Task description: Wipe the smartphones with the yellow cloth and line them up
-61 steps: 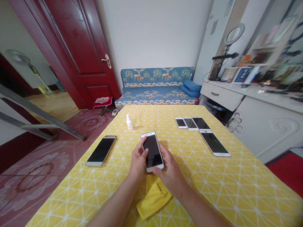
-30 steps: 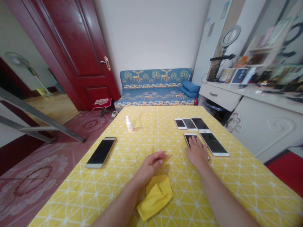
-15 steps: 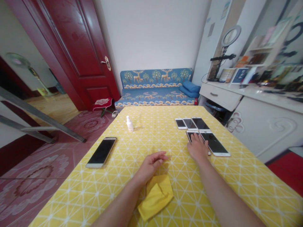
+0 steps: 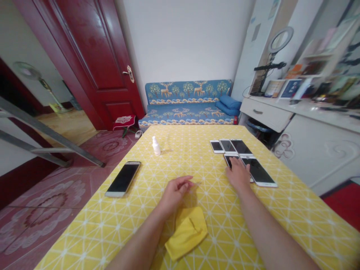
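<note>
On the right half of the yellow lattice-patterned tablecloth (image 4: 182,140), observed the right hand (image 4: 239,172) palm down on a white-edged phone (image 4: 228,161), fingers across the dark screen. Could not tell clamping on the edges from mere resting. Located this phone just left of a larger white-framed phone (image 4: 258,170), roughly parallel, both screen up. Could not settle touching or a slim gap between the two.

Directly beyond, logged three more phones side by side, screen up: small phone (image 4: 216,146) at left, grey-screened phone (image 4: 228,146) in the middle, wide phone (image 4: 241,147) at right.

Near the centre, found the left hand (image 4: 174,193) loosely curled, thumb and forefinger apart, just beyond a folded yellow cloth (image 4: 187,236). Could not judge contact of this hand with the tablecloth.

At the left, well apart from both hands, recorded a pale-rimmed phone (image 4: 123,179), aslant, dark screen up. Beyond it, toward the centre, noted a white spray bottle (image 4: 156,146), upright.

Past the far edge, noted a blue patterned sofa (image 4: 188,108) with stacked blue cushions (image 4: 229,105) at its right end; to its left, a dark red door (image 4: 95,56); to its right, a white dresser (image 4: 323,138) bearing a ring light (image 4: 273,50).
</note>
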`<action>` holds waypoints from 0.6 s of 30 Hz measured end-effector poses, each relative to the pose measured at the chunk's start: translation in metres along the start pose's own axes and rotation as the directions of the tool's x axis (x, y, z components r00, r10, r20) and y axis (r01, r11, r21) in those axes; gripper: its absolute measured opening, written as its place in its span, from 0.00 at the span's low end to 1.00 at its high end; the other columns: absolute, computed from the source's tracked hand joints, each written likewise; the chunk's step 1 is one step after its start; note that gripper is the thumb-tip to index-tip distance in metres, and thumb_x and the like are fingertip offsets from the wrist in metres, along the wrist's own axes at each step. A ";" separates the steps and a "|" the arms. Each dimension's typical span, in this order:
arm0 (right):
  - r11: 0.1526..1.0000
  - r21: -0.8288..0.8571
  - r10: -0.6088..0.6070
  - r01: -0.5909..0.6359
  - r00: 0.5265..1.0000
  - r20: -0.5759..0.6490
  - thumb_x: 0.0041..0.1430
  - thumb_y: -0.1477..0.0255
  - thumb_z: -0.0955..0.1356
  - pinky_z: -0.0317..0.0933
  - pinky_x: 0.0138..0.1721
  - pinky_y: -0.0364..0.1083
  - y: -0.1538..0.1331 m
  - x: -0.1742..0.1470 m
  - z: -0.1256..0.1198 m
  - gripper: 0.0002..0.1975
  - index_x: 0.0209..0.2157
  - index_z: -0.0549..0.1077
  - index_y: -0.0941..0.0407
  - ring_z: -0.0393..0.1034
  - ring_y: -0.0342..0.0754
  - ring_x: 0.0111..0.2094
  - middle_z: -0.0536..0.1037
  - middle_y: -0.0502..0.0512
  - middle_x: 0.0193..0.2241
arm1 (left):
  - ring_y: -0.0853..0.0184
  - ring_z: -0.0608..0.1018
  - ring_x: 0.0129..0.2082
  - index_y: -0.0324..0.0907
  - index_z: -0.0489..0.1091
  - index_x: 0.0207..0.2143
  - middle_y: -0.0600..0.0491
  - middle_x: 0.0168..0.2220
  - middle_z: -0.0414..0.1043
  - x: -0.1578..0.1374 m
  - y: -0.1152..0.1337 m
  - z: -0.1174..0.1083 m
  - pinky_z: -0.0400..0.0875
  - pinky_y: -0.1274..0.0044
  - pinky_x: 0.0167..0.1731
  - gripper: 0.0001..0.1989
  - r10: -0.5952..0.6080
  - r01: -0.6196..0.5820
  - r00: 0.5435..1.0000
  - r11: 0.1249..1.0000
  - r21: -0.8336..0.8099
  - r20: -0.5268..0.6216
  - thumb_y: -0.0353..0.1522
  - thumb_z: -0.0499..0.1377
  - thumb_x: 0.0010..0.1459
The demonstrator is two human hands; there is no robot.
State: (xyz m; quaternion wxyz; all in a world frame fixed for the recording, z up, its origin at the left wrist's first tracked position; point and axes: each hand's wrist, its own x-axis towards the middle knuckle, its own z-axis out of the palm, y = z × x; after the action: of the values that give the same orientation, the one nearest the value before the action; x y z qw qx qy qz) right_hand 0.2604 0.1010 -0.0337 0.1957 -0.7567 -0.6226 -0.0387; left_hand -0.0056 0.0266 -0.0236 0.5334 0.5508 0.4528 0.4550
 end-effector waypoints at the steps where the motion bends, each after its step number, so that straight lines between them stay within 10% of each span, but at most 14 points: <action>1: 0.998 0.046 -0.037 0.039 0.998 -0.044 0.59 0.74 0.59 0.43 0.61 0.63 0.001 0.000 0.001 0.24 0.56 0.65 0.63 0.58 0.58 0.60 0.66 0.64 0.58 | 0.58 0.77 0.41 0.38 0.73 0.47 0.43 0.40 0.77 0.003 0.002 -0.010 0.69 0.67 0.44 0.20 0.047 -0.039 0.997 0.993 0.116 -0.063 0.39 0.58 0.55; 5: 0.940 0.236 -0.199 0.245 0.959 -0.201 0.58 0.74 0.59 0.50 0.59 0.60 0.002 -0.002 0.004 0.18 0.47 0.74 0.60 0.68 0.56 0.51 0.75 0.62 0.50 | 0.57 0.72 0.50 0.39 0.73 0.47 0.43 0.48 0.73 0.007 0.016 -0.062 0.61 0.65 0.53 0.18 0.388 -0.045 0.870 0.678 0.733 -0.305 0.32 0.51 0.57; 10: 0.904 0.296 -0.239 0.308 0.939 -0.246 0.58 0.74 0.59 0.62 0.50 0.51 0.002 -0.005 0.006 0.16 0.38 0.77 0.57 0.73 0.53 0.44 0.80 0.58 0.42 | 0.41 0.59 0.59 0.35 0.60 0.58 0.30 0.55 0.62 -0.002 0.020 -0.123 0.52 0.53 0.53 0.30 0.363 0.628 0.654 0.228 0.744 -0.663 0.41 0.53 0.55; 14: 0.899 0.307 -0.241 0.312 0.938 -0.248 0.57 0.74 0.59 0.65 0.44 0.48 0.003 -0.005 0.005 0.15 0.36 0.78 0.57 0.73 0.52 0.42 0.80 0.57 0.39 | 0.40 0.65 0.55 0.35 0.55 0.59 0.29 0.51 0.66 -0.007 0.019 -0.145 0.55 0.54 0.50 0.36 0.096 0.779 0.597 0.168 0.604 -0.796 0.46 0.53 0.53; 18: 0.899 0.307 -0.245 0.314 0.939 -0.241 0.57 0.74 0.60 0.65 0.42 0.48 0.002 -0.007 0.003 0.15 0.34 0.78 0.57 0.73 0.52 0.40 0.80 0.57 0.37 | 0.42 0.69 0.51 0.38 0.55 0.60 0.30 0.49 0.66 -0.009 0.025 -0.144 0.59 0.58 0.48 0.37 0.134 0.783 0.577 0.188 0.592 -0.806 0.47 0.54 0.51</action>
State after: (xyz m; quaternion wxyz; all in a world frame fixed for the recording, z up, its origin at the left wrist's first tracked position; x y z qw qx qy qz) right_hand 0.2606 0.0956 -0.0390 0.3763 -0.6061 -0.7000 -0.0327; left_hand -0.1481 0.0429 0.0040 -0.0349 0.3923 0.9113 0.1205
